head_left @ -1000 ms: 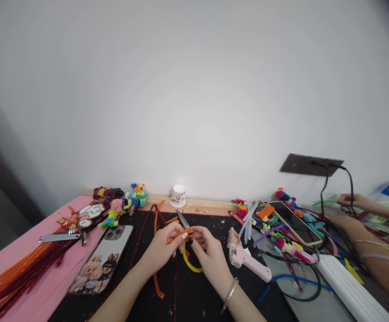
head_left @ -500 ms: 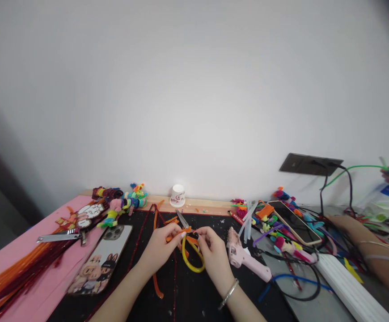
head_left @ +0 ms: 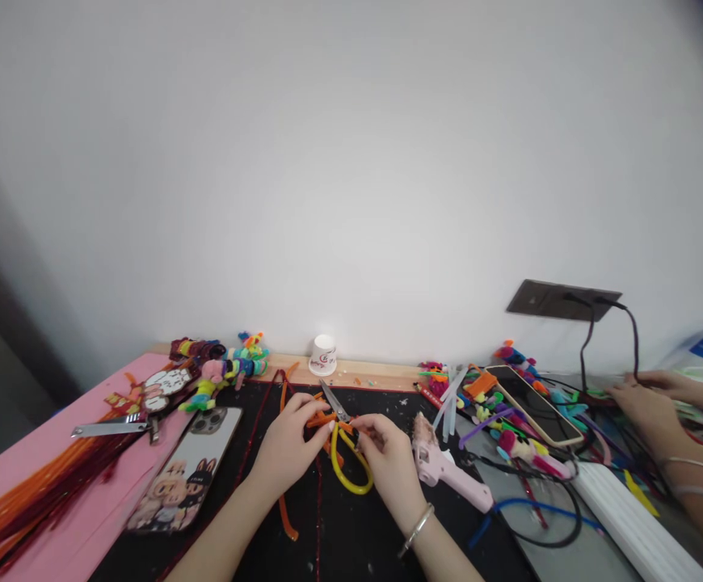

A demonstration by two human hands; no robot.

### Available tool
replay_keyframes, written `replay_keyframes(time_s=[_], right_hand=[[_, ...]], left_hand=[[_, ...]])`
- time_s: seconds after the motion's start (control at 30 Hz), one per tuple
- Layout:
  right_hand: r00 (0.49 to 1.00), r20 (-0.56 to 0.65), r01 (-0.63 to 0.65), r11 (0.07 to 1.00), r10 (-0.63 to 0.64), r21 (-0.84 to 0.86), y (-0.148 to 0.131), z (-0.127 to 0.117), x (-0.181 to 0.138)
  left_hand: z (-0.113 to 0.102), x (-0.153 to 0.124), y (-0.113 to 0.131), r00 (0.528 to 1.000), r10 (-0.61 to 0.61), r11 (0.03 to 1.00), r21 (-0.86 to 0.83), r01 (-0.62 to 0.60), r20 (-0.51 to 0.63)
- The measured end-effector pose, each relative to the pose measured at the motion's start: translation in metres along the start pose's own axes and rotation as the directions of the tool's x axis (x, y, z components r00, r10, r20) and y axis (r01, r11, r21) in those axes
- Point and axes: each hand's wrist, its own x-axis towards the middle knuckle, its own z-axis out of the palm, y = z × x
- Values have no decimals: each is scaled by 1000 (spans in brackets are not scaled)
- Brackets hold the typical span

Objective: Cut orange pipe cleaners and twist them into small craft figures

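Low over the black mat (head_left: 291, 558), my left hand (head_left: 288, 440) pinches an orange pipe cleaner (head_left: 320, 420) between thumb and fingers. Opposite it, my right hand (head_left: 388, 453), with a silver bangle at the wrist, is closed at the other end of the orange piece; its fingertips partly hide what they grip. Scissors with yellow handles (head_left: 351, 487) lie between and beneath the hands, blades pointing toward the wall. Another orange pipe cleaner (head_left: 284, 513) runs along the mat beside my left wrist.
A phone (head_left: 187, 469) and orange and dark red pipe cleaners (head_left: 42, 493) are at left. A paper cup (head_left: 323, 356) stands upside down by the wall. Right of my hands lie a pink glue gun (head_left: 448, 475), another phone (head_left: 536, 404) and a co-worker's arms (head_left: 660, 420).
My left hand has turned slightly, its fingers now further over the orange piece. The co-worker's raised hand with a green pipe cleaner has come down to the table at right.
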Motion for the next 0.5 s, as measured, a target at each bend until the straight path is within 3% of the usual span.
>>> replay_keyframes(time_s=[0.23,0.5], right_hand=[[999,28,-32,996,30,79,-6,2,-1],[999,11,-50,962,49,269,-16,3,-2]], left_hand=[[-4,0,11,962,144,988,-94,-125,230],[-2,-1,14,966,118,991,-95,-98,229]])
